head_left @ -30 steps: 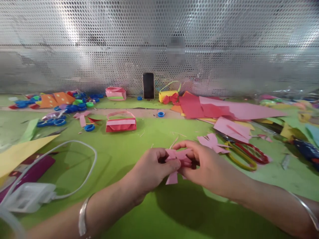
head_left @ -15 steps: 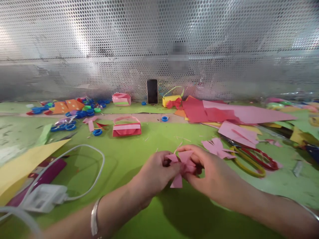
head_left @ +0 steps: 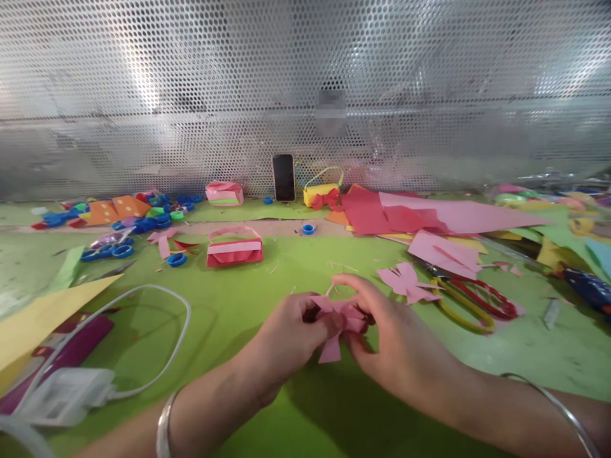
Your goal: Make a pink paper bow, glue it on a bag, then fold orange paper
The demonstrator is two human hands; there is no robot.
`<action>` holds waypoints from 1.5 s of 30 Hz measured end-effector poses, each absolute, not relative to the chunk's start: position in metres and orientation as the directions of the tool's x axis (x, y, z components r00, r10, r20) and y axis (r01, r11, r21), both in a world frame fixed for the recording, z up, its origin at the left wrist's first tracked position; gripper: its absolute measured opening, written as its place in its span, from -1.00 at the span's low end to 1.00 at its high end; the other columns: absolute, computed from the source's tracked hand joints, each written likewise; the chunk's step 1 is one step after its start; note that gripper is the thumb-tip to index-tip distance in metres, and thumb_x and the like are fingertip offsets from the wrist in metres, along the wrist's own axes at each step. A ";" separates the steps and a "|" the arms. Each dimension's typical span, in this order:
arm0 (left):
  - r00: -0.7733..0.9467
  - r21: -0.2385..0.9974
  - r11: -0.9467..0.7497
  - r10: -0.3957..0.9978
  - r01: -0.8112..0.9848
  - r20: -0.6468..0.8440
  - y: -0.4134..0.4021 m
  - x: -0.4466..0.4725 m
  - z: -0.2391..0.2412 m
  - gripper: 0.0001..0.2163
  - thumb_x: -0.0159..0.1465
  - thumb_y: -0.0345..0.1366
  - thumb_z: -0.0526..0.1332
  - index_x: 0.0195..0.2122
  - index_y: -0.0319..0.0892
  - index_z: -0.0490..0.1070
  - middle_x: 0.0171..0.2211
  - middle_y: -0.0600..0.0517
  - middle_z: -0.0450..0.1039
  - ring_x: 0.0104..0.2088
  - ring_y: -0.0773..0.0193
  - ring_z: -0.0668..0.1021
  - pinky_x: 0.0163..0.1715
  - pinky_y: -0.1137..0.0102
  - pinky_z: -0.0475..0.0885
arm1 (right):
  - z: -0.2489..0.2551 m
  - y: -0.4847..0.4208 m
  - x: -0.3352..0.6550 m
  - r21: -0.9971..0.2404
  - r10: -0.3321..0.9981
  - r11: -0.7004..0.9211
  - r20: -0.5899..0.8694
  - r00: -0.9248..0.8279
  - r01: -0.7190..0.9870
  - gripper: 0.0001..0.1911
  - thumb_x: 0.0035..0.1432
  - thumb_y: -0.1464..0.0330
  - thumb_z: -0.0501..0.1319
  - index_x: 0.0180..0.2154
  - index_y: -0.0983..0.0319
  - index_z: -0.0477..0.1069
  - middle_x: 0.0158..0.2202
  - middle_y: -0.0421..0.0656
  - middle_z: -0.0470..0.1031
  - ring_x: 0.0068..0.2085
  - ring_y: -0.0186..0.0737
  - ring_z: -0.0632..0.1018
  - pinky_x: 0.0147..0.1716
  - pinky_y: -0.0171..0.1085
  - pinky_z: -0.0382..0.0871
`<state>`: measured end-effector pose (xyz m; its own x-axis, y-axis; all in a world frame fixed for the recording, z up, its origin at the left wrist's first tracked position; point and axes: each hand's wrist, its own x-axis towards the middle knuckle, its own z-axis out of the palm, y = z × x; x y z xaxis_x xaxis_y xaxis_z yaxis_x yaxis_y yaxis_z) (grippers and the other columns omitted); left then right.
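Note:
A pink paper bow (head_left: 330, 351) with cut tails is held up over the green table between both hands. My left hand (head_left: 292, 331) pinches its left side, thumb pressed across the middle. My right hand (head_left: 398, 334) curls round the right side, its index finger raised and its other fingertips partly hidden behind the paper. Just right of my right hand lies a flat pink paper cutout (head_left: 405, 281) with pointed tails. Beside that are scissors (head_left: 465, 305) with yellow and red handles.
Ahead stand a red paper handbag (head_left: 235, 252), a pink one (head_left: 224, 193), a yellow one (head_left: 315, 194) and a propped phone (head_left: 283, 178). Paper sheets (head_left: 429, 213) lie back right. A white charger (head_left: 71, 394) with its cable is front left. A perforated metal wall (head_left: 214, 76) closes the back.
The whole view has shifted slightly, so the table things appear further left. My right hand's thumb and fingers have spread a little around the bow; both hands stay at it.

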<state>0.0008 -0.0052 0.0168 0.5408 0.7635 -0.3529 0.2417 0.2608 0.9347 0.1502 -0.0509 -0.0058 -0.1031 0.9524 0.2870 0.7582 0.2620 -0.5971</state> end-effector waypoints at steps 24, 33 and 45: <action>0.552 0.893 0.401 0.706 0.205 -0.444 -0.006 -0.003 0.015 -0.72 0.09 -0.12 0.33 -0.48 -0.19 0.30 -0.65 0.23 0.09 -0.63 0.49 0.09 -0.59 0.43 -0.09 | -0.020 -0.052 0.153 -0.287 0.686 0.526 0.699 -0.200 0.800 -0.53 0.11 0.57 0.07 0.06 0.19 0.17 -0.04 0.02 0.39 0.04 -0.04 0.45 -0.02 0.02 0.43; 0.479 0.916 0.359 0.782 0.177 -0.399 -0.003 -0.002 0.009 -0.80 0.09 -0.22 0.34 -0.41 -0.24 0.39 -0.59 0.18 0.25 -0.62 0.49 0.19 -0.58 0.46 0.01 | -0.018 -0.053 0.152 -0.527 0.883 0.365 0.457 -0.107 0.768 -0.46 0.10 0.47 0.05 0.15 0.18 0.11 -0.28 -0.13 0.52 -0.27 -0.15 0.58 -0.31 -0.16 0.49; 0.516 0.943 0.324 0.796 0.077 -0.315 -0.002 0.002 0.010 -0.76 -0.05 -0.22 0.44 -0.43 -0.24 0.50 -0.58 0.13 0.38 -0.59 0.45 0.30 -0.58 0.49 0.08 | -0.005 -0.054 0.152 -0.833 0.974 0.221 0.219 -0.065 0.507 -0.43 0.07 0.37 0.10 0.15 0.22 0.11 -0.49 -0.30 0.35 -0.44 -0.28 0.47 -0.36 -0.27 0.44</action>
<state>0.0024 -0.0025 0.0098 0.5162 0.7963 -0.3152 0.0768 0.3235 0.9431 0.1519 -0.0537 -0.0052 -0.0648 0.9737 0.2185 0.5068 0.2207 -0.8333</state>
